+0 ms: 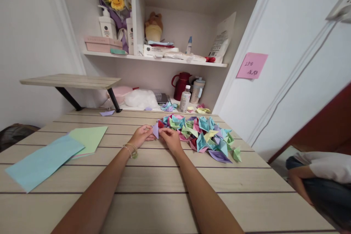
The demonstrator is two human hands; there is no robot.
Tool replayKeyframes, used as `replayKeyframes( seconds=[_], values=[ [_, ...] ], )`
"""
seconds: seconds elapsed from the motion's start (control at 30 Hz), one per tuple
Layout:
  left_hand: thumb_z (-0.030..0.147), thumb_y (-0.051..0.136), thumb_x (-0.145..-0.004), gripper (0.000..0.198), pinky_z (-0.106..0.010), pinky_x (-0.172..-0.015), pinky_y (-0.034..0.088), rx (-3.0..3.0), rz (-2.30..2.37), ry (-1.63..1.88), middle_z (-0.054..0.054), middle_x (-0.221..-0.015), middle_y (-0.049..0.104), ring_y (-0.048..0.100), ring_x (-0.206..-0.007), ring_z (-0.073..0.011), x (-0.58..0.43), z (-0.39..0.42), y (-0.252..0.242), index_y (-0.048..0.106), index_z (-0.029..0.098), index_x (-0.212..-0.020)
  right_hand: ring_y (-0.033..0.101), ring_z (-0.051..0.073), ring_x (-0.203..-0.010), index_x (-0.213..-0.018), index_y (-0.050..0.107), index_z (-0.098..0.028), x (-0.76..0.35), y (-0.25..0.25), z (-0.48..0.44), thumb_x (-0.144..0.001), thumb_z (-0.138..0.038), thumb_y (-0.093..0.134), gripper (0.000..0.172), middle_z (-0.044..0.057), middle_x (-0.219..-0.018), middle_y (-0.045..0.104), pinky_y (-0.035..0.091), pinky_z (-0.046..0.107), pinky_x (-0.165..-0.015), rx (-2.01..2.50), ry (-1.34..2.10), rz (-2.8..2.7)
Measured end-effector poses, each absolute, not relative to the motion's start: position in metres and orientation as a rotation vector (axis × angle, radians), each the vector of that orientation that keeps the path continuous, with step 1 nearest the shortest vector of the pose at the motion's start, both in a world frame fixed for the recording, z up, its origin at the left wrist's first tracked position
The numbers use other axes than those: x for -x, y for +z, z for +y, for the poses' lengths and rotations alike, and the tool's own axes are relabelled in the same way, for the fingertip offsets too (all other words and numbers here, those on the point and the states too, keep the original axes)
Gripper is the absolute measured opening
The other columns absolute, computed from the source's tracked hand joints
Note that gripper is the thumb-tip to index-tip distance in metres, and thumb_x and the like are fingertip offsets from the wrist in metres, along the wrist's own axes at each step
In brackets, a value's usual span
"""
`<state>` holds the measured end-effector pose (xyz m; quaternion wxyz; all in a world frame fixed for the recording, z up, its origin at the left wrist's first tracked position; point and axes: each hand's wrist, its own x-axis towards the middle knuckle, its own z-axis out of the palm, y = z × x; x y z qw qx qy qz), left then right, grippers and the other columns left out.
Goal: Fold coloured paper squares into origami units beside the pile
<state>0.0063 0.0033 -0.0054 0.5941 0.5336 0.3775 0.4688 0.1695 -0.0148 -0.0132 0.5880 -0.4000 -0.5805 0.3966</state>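
Observation:
A small piece of folded purple paper is held upright between both hands above the table. My left hand, with bracelets at the wrist, pinches its left side. The fingers of my right hand are closed on its right edge. Just beyond and to the right lies a heap of folded paper boats in blue, green, pink, yellow and purple. A purple boat lies at the heap's near edge, with a green one beside it.
Light blue paper overlaps green sheets on the table's left. A small raised shelf stands at the back left. Behind the heap are a bottle and a red jug. A seated person is at the right.

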Motion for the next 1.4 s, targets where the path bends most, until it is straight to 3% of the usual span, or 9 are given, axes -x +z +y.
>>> replayKeyframes(
  seconds=[0.3,0.47,0.73,0.97,1.17,1.4],
  values=[
    [0.035,0.074,-0.060,0.033,-0.027,-0.067,0.052,-1.256,0.830,1.096,-0.004,-0.069,0.067,0.066,-0.065,-0.0150,-0.005,0.000,-0.002,0.055,0.013,-0.076,0.054,0.012,-0.050,-0.077,0.065,-0.016,-0.168,-0.011,-0.015,-0.063,-0.034,0.063,0.023,-0.001,-0.057,0.062,0.044,0.023,-0.052,0.919,1.021,-1.301],
    [0.033,0.073,-0.061,0.028,-0.020,-0.057,0.049,-1.310,0.851,1.102,-0.001,-0.060,0.063,0.060,-0.053,-0.0093,-0.005,0.002,-0.004,0.059,0.012,-0.075,0.057,0.014,-0.046,-0.085,0.060,-0.017,-0.165,-0.008,-0.021,-0.063,-0.033,0.062,0.028,-0.002,-0.052,0.060,0.048,0.024,-0.049,0.852,1.172,-1.324],
    [0.034,0.070,-0.063,0.035,-0.023,-0.050,0.049,-1.381,0.858,1.145,0.003,-0.055,0.059,0.059,-0.047,-0.0107,-0.013,-0.007,0.001,0.051,0.016,-0.086,0.056,0.012,-0.042,-0.083,0.053,-0.018,-0.165,-0.006,-0.024,-0.063,-0.028,0.058,0.022,-0.005,-0.049,0.058,0.046,0.022,-0.044,0.879,1.089,-1.339],
    [0.033,0.070,-0.064,0.036,-0.025,-0.053,0.050,-1.477,0.842,1.157,-0.001,-0.060,0.062,0.061,-0.051,-0.0129,-0.012,-0.009,0.001,0.055,0.013,-0.090,0.055,0.013,-0.041,-0.075,0.056,-0.018,-0.165,-0.004,-0.027,-0.064,-0.027,0.057,0.014,-0.004,-0.046,0.057,0.043,0.021,-0.040,0.932,0.950,-1.333],
    [0.028,0.074,-0.060,0.039,-0.028,-0.060,0.051,-1.481,0.841,1.153,-0.002,-0.064,0.064,0.064,-0.059,-0.0156,-0.012,-0.011,0.003,0.057,0.013,-0.091,0.055,0.013,-0.041,-0.074,0.059,-0.017,-0.166,-0.009,-0.021,-0.062,-0.027,0.059,0.015,-0.003,-0.045,0.057,0.043,0.023,-0.042,0.917,0.970,-1.267],
    [0.028,0.072,-0.060,0.030,-0.030,-0.063,0.053,-1.401,0.808,1.204,-0.004,-0.066,0.066,0.064,-0.059,-0.0153,-0.012,-0.008,0.000,0.062,0.011,-0.084,0.061,0.016,-0.052,-0.079,0.064,-0.015,-0.169,-0.010,-0.017,-0.059,-0.027,0.064,0.023,0.001,-0.058,0.065,0.048,0.026,-0.054,0.847,1.164,-1.197]
  ],
)
